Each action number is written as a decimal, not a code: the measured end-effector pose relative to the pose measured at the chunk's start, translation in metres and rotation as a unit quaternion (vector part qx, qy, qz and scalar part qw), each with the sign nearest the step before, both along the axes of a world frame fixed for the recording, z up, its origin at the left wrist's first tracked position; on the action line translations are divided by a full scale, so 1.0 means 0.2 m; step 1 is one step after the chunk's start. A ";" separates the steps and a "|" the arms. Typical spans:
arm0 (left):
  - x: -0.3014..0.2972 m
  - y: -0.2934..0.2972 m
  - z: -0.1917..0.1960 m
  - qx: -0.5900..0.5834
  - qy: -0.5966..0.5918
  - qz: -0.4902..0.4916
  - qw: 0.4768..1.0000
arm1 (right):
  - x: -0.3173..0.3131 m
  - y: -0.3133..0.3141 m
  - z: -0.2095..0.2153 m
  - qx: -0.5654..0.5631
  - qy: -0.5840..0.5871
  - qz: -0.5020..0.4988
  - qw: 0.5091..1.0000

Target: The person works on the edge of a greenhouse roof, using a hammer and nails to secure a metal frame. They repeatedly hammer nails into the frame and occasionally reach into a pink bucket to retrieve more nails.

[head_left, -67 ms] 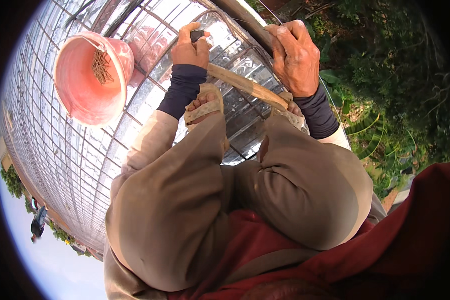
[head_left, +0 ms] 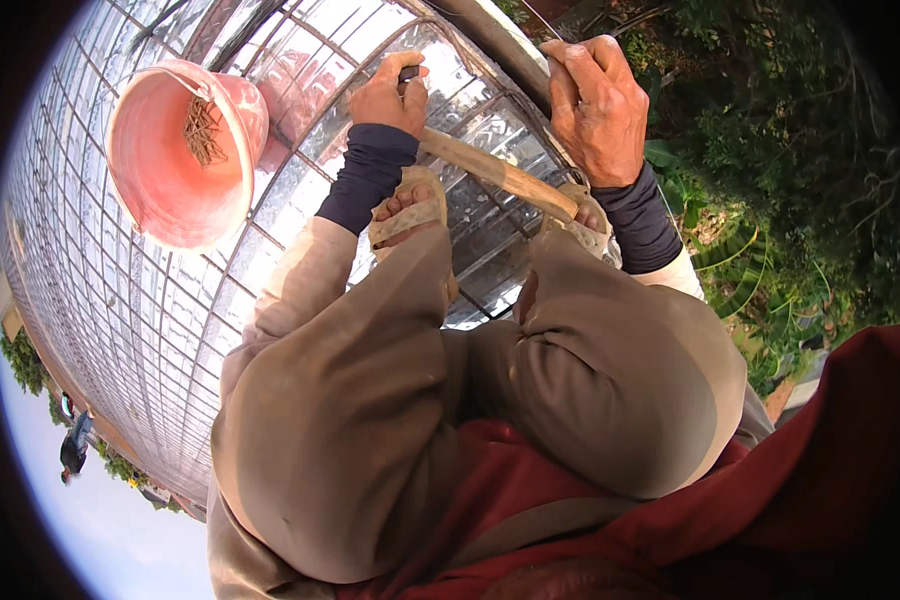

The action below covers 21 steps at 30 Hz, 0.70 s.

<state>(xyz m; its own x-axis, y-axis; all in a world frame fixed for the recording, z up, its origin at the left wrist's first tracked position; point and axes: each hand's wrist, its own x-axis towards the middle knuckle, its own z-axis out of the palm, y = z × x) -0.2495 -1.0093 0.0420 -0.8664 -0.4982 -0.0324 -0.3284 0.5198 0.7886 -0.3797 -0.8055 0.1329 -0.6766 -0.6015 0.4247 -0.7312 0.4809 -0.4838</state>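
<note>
My left hand (head_left: pixel 386 98) is closed around the dark head of a hammer (head_left: pixel 408 74), most of which my fingers hide. Its wooden handle (head_left: pixel 500 176) slants down to the right, ending by my right sandal (head_left: pixel 578 222). My right hand (head_left: pixel 602 105) is closed beside a wooden board (head_left: pixel 500 40), its thumb and fingers pressed together. A thin string (head_left: pixel 540 18) runs down to those fingertips, and the pinch itself is partly hidden. Under my feet lies a grid of steel bars (head_left: pixel 260 232) over shiny foil-like sheeting (head_left: pixel 475 265).
A pink bucket (head_left: pixel 140 200) with several nails (head_left: pixel 203 135) in it stands tilted in view at my left. Beyond the board, plants (head_left: pixel 760 150) grow below the edge on my right. Far off at lower left, a person (head_left: pixel 75 445) is standing.
My right hand has shifted slightly right and up, drawing away from the board. My left hand has moved a little to the right and down, still on the hammer.
</note>
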 end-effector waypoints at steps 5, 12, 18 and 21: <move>-0.07 0.01 -0.21 -0.007 -0.107 -0.057 0.993 | 0.03 0.01 -0.04 0.122 0.010 0.009 0.992; -0.26 0.04 -0.18 0.408 -0.206 0.044 0.888 | 0.10 -0.03 -0.10 0.269 -0.054 0.057 0.960; -0.29 0.00 -0.16 0.496 -0.248 0.064 0.830 | 0.04 -0.06 -0.11 0.205 -0.049 0.016 0.977; -0.31 -0.02 -0.17 0.557 -0.248 0.086 0.788 | 0.05 -0.06 -0.15 0.201 -0.070 0.012 0.977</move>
